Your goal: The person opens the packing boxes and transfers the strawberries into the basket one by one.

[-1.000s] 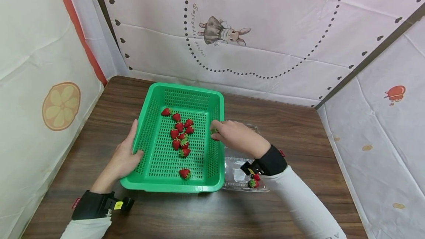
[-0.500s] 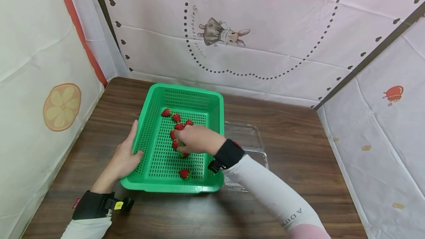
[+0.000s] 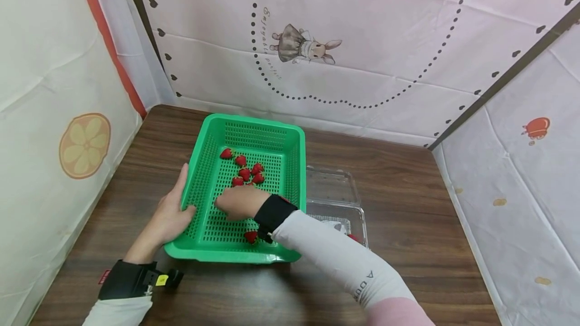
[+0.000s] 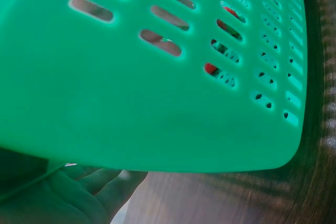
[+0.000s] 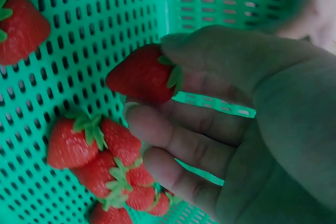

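left hand (image 3: 169, 215) grips green basket (image 3: 290, 150) near-left rim | right hand (image 3: 237, 202) pinches strawberry (image 5: 142, 74) inside basket | clear box (image 3: 333, 185) right, on table (image 3: 408, 190)

some strawberries (image 3: 246, 217) hidden under right hand (image 3: 237, 202), clear box (image 3: 335, 200) partly behind sleeve

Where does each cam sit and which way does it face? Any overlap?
Head: worn high, looks forward and down at the table, basket and tray; shows both hands, left hand and right hand, plus sleeves.
Left wrist: under and beside the basket wall, looking up along it; shows the left hand's fingers.
Right wrist: inside the basket, facing its floor; shows fingers holding a strawberry.
Shared: all three see the basket and strawberries.
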The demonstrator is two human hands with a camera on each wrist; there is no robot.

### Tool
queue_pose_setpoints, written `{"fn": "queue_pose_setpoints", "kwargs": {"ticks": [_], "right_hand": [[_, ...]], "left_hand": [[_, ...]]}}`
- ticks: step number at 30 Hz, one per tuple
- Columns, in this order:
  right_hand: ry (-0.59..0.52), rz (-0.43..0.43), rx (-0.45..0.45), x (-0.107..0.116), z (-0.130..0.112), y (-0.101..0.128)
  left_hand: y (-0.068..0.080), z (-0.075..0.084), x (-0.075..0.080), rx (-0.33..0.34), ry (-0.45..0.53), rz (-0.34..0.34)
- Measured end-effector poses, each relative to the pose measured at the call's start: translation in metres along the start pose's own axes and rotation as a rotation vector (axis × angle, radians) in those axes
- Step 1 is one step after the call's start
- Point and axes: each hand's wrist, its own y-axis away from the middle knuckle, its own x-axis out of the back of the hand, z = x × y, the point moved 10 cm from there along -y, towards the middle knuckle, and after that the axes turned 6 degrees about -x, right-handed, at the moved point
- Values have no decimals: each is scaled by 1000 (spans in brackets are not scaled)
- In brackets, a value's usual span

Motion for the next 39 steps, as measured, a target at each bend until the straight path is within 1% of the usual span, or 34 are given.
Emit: {"fn": "queue_pose_setpoints", "kwargs": {"ticks": [3,7,14,16,18,24,28,30,35,39], "right_hand": [[1,-35,-2,-7,-4,-3],[20,-44,-8,-12,-5,-4],[99,52,-18,-7,0,-6],[107,63,-20,-6,2,-5],[105,67,-18,-6,4,-5],[43,89,-16,0,8,4],[17,120,13,9,7,16],[7,145,37,15,6,25],[-37,237,91,32,6,59],[-120,307,87,41,22,90]], "left_hand": [[0,0,0,3,-1,-3],[0,0,-1,4,-2,-9],[0,0,1,-11,-13,-1],[-1,0,0,-11,-11,-1],[0,1,0,-12,-8,-1],[0,2,0,-3,0,-4],[0,1,0,7,-5,-9],[0,1,0,9,-5,-9],[0,1,0,5,0,-6],[-1,0,-1,6,10,-4]]}}
